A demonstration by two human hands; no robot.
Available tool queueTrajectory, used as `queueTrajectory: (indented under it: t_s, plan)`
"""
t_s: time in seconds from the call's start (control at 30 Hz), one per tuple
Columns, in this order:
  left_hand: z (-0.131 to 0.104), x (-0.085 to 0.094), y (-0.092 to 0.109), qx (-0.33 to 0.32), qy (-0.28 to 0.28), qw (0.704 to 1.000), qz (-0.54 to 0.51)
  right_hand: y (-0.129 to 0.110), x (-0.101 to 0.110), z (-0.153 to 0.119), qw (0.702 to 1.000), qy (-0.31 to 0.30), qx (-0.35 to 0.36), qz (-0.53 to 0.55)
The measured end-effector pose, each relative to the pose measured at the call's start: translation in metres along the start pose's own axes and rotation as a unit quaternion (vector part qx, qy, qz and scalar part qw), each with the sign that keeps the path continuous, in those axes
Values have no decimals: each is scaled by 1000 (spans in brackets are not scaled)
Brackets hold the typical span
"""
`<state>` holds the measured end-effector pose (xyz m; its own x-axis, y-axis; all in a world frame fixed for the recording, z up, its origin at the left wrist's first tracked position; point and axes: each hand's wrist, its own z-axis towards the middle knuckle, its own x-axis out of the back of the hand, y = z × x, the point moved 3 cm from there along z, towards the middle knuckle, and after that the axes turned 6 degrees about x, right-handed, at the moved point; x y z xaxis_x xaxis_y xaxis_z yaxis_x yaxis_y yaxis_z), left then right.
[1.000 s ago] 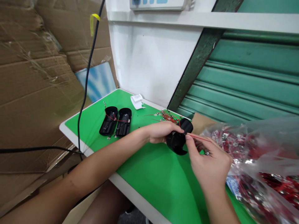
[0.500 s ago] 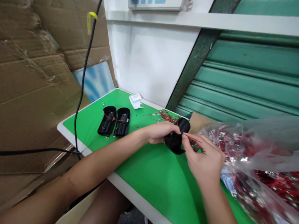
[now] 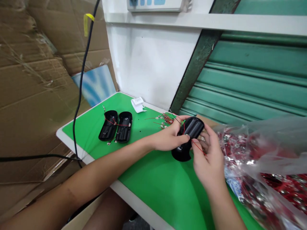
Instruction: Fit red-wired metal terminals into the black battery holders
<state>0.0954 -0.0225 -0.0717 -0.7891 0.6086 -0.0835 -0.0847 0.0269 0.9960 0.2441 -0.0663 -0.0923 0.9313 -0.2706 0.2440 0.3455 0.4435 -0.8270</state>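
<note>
A glossy black plastic case (image 3: 193, 128) with red wires is held between both hands above the green table. My left hand (image 3: 169, 135) grips its left side, the thumb pressed on the case near a small metal piece. My right hand (image 3: 208, 153) is wrapped round the right side, its thumb by a red wire (image 3: 199, 148) that trails over the fingers. The fingers behind the case are partly hidden. Two similar black cases (image 3: 108, 128) (image 3: 124, 129) lie side by side at the table's left, with red wires and small metal contacts across them.
Red wires with metal contacts (image 3: 166, 119) lie in a loose pile behind my hands. A curled white paper (image 3: 137, 104) is at the table's back edge. Clear plastic bags (image 3: 259, 156) of red-wired parts fill the right side. A black cable (image 3: 82, 70) hangs at the left.
The held case has turned and tilted, showing more of its ribbed side. My right fingers have moved from pinching the wire to round the case's far side, and my left thumb lies further across it.
</note>
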Motion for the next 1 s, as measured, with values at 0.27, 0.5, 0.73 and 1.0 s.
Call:
queueTrajectory:
  t_s: [0.27,0.5,0.73,1.0]
  plan:
    - [0,0,0,-34,2,998,54,-5,2,-3,999,-1,17,-41]
    - [-2,-2,3,-40,-11,996,75,2,2,-8,995,-18,29,-97]
    - [-3,-3,4,-86,0,990,109,6,-3,-9,997,-23,37,-69]
    - [-4,-6,4,-114,14,985,126,2,-8,-13,997,0,32,-70]
